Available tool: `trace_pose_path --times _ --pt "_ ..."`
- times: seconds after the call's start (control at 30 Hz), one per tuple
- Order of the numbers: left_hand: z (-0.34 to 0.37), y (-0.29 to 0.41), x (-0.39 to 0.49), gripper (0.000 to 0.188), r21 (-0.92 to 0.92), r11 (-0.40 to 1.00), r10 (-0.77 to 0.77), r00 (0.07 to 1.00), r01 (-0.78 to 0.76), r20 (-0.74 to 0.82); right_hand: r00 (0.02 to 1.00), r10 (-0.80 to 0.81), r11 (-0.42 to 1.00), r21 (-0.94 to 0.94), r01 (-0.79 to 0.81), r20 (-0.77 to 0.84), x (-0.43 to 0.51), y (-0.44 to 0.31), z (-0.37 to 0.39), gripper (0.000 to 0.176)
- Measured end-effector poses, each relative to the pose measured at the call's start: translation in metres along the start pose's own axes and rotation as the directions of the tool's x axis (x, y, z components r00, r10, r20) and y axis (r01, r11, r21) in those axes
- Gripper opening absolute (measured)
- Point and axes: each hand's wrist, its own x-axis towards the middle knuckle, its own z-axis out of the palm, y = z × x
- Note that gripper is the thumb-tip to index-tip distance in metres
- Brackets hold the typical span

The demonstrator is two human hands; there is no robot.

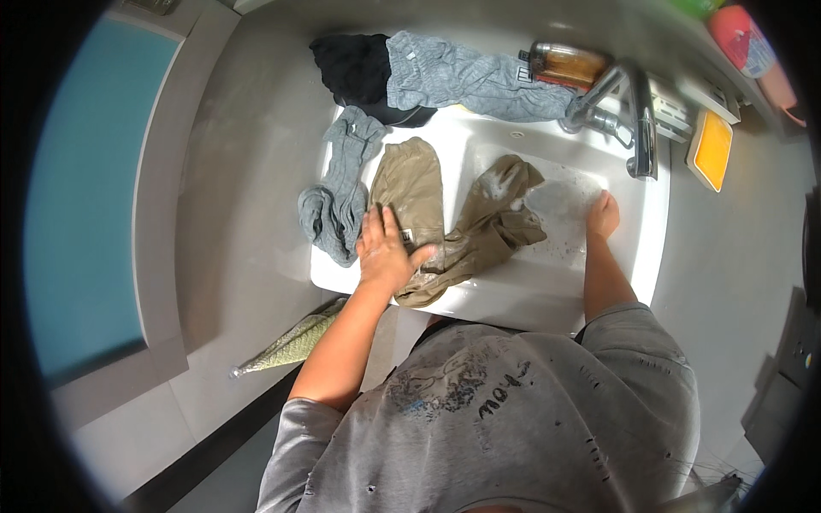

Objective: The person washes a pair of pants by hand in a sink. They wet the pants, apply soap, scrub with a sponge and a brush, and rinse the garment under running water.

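My left hand (385, 255) lies palm down, fingers spread, on a wet khaki garment (410, 170) with a gathered cuff and a small patch. The garment rests on the ribbed left side of a white laundry sink (558, 282). Its other end (503, 205) trails into the basin and carries some white suds. Over the right side of the basin is my right hand (603, 215), its fingers curled in; nothing shows in it. A twisted grey garment (343, 186) sits on the sink's left edge, beside my left hand.
Behind the sink lie a grey garment (462, 77) and a black cloth (353, 67). A chrome faucet (641, 122) arches over the back right corner, near an amber bottle (571, 66). Farther right are a yellow soap-like block (712, 151) and a pink bottle (741, 42). A green cloth (301, 340) hangs front left.
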Motion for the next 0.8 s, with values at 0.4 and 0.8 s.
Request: trace_pose_path --times 0.4,0.8 --pt "0.030 0.015 0.037 0.110 -0.047 0.993 0.100 0.987 -0.107 -0.127 0.240 -0.569 0.762 0.614 -0.205 0.787 -0.114 -0.218 -0.016 0.032" --pt "0.043 0.001 0.059 0.084 -0.068 0.987 0.123 0.962 -0.144 -0.244 0.801 0.044 0.811 -0.490 0.320 0.597 -0.020 -0.007 -0.008 0.026"
